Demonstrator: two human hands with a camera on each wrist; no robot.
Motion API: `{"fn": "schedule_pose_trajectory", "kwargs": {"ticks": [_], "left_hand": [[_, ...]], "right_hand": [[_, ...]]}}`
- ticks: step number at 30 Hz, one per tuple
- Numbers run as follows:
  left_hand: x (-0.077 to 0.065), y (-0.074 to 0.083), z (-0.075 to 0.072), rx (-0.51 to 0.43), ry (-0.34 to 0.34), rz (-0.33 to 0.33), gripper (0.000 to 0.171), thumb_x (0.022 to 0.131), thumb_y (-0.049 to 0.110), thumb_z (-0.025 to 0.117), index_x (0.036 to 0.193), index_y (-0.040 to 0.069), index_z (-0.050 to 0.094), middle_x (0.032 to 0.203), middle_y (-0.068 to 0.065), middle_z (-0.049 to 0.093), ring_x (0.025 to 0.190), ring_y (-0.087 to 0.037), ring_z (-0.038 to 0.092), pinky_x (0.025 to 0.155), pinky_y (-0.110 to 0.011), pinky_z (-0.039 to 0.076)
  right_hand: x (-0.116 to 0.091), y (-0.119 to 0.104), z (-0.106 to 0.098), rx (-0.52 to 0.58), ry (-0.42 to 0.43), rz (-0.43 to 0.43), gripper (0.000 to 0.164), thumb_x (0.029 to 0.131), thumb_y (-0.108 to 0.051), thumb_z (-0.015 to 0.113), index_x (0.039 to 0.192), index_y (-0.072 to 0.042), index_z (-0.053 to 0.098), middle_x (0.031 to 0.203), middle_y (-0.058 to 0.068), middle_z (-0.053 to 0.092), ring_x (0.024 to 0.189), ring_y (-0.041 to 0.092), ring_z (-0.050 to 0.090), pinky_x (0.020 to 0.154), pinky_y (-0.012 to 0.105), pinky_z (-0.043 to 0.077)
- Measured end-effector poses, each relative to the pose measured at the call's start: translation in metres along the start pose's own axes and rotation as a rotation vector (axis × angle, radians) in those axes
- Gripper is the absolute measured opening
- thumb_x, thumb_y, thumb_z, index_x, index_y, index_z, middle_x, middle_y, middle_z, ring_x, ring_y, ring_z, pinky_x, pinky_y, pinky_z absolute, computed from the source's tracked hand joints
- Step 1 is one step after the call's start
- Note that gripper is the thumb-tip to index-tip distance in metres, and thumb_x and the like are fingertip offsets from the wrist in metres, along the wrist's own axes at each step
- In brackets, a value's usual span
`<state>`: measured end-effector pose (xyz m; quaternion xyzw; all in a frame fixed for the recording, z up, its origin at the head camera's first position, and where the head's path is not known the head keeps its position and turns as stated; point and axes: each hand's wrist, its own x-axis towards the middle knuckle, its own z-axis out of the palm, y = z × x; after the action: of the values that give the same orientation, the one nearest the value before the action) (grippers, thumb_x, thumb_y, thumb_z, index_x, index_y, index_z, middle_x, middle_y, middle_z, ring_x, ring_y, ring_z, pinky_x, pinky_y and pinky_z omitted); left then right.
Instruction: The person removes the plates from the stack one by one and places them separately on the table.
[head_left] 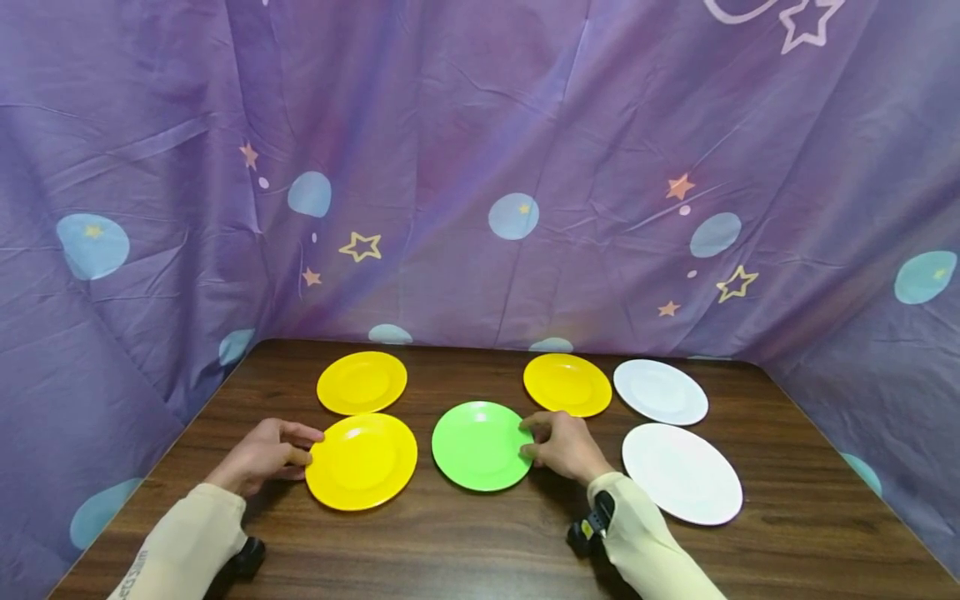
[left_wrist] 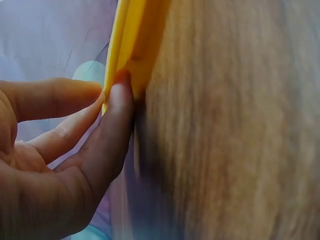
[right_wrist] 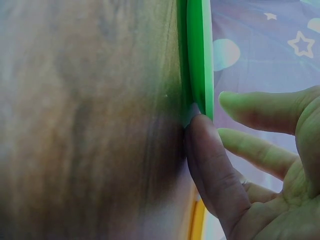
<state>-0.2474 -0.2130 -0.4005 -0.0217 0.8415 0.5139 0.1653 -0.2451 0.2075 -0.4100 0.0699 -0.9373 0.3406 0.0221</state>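
My left hand (head_left: 264, 454) pinches the left rim of a yellow plate (head_left: 362, 462). In the left wrist view, that plate's edge (left_wrist: 116, 47) lies between fingers on both of its faces. The right hand (head_left: 564, 443) is at the right rim of a green plate (head_left: 480, 446), beside the yellow one. The right wrist view has the green rim (right_wrist: 200, 55) edge-on, with a finger under it and the thumb close above. Whether that thumb touches the plate, I cannot tell.
Behind are two more yellow plates (head_left: 362, 382) (head_left: 567, 384). Two white plates (head_left: 660, 392) (head_left: 681, 473) lie at the right, the nearer one close to my right wrist. A brown wooden table (head_left: 420, 550) bears everything, and a purple patterned cloth (head_left: 450, 125) hangs behind and beside it.
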Motion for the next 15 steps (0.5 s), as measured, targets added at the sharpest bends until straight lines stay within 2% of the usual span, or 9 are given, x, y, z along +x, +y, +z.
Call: {"fn": "schedule_pose_trajectory", "kwargs": {"ticks": [8,15], "left_hand": [[-0.005,0.004,0.002,0.079,0.059,0.01,0.035,0.09,0.0,0.056,0.121,-0.014,0.063,0.114,-0.024,0.064,0.081,-0.016,0.063,0.068,-0.03,0.062],[-0.006,0.012,0.005,0.164,0.128,-0.019,0.034,0.097,0.013,0.055,0.117,-0.012,0.067,0.11,-0.023,0.065,0.092,-0.024,0.064,0.07,-0.034,0.063]], "right_hand": [[-0.001,0.0,0.0,0.005,-0.001,-0.001,0.035,0.076,-0.008,0.081,0.11,-0.007,0.075,0.066,0.001,0.066,0.051,0.009,0.06,0.052,0.021,0.042],[0.0,0.001,-0.002,0.004,-0.002,-0.002,0.035,0.076,-0.007,0.081,0.11,-0.007,0.075,0.067,0.001,0.066,0.051,0.009,0.06,0.052,0.021,0.043]]}}
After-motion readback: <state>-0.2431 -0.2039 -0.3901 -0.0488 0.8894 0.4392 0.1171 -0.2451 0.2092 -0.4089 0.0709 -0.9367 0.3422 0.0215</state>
